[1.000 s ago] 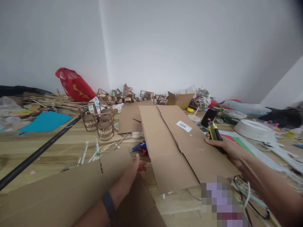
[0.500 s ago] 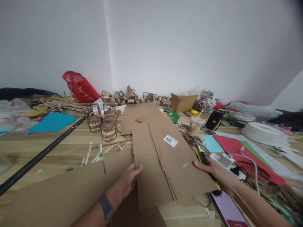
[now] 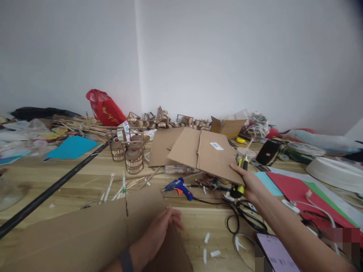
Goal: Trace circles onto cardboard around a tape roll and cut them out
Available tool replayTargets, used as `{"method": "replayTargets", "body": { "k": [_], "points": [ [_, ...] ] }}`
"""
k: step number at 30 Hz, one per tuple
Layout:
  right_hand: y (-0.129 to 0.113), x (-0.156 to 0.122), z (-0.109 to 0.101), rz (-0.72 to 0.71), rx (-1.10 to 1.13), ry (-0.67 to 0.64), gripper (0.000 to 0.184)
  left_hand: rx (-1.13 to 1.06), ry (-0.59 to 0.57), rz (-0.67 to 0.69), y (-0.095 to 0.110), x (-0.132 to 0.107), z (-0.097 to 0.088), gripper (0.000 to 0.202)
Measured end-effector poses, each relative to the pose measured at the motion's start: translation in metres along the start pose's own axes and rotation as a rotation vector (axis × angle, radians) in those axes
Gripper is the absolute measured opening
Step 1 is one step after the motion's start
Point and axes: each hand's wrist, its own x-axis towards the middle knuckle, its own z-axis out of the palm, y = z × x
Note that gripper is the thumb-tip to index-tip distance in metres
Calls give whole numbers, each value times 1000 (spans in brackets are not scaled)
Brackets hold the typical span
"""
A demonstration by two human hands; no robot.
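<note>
My right hand grips the near corner of a folded brown cardboard sheet with a white label, holding it lifted and nearly flat above the wooden table. The same hand also holds a yellow and black utility knife upright under the sheet. My left hand lies with fingers loosely spread on a large cardboard piece at the table's near edge, holding nothing. A blue hot glue gun lies on the table between the two hands.
Small woven bamboo lanterns stand left of centre, with bamboo sticks and a red bag behind. Coloured paper sheets, black cables, a phone and a white bowl crowd the right side. A blue sheet lies at left.
My right hand has lifted the labelled cardboard off the table and swung it away toward the back, uncovering the glue gun. My left hand let go of it and dropped onto the large cardboard.
</note>
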Motion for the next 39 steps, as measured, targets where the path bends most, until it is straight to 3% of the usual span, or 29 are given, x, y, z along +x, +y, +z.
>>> {"method": "replayTargets", "body": {
  "k": [5, 10, 13, 16, 20, 24, 28, 34, 39],
  "points": [
    [-3, 53, 48, -17, 73, -13, 25, 75, 39, 15, 2, -9, 6, 66],
    [8, 66, 51, 27, 40, -41, 24, 35, 41, -18, 4, -10, 6, 62],
    [13, 52, 39, 73, -6, -81, 24, -32, 64, -18, 1, -10, 6, 64],
    [20, 26, 22, 107, -45, -121, 18, -153, 71, -21, 1, -6, 4, 78],
    [37, -18, -6, 139, -90, -159, 3, -327, 45, -29, 16, -2, -7, 90],
    [60, -54, -32, 174, -122, -159, 15, -415, 21, -167, 38, -11, -17, 70],
    [73, -74, -51, 185, -142, -139, 33, -396, 37, -245, 47, -20, -18, 50],
    [80, -92, -61, 190, -150, -168, 47, -373, 86, -280, 45, -25, -16, 55],
    [108, -97, -61, 103, -208, -198, 46, -381, 115, -266, 45, -24, -18, 64]
  ]
}}
